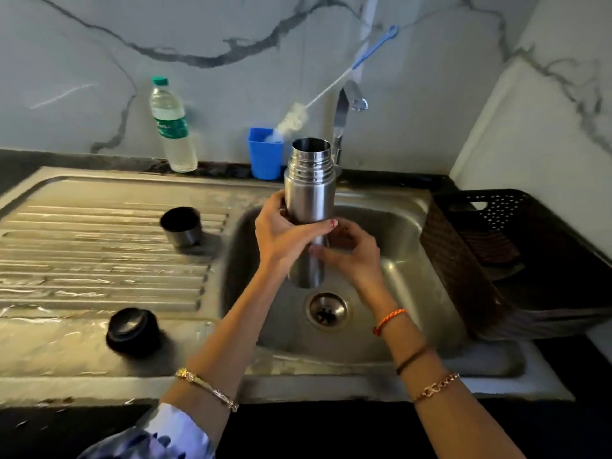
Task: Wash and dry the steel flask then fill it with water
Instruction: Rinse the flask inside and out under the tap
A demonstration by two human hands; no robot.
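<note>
Both hands, left (284, 233) and right (351, 253), grip the flask (309, 200) upright over the sink (397, 226), mouth just below the tap (351, 101).

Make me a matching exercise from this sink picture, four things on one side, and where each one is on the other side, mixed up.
Things:
1. steel flask
2. bottle brush
3. steel cup
4. black stopper

Places:
A. standing in the blue holder by the wall
B. on the flat near edge of the sink unit, front left
C. held upright in both hands over the basin
D. on the ribbed drainboard

Pairs: 1-C, 2-A, 3-D, 4-B
</note>
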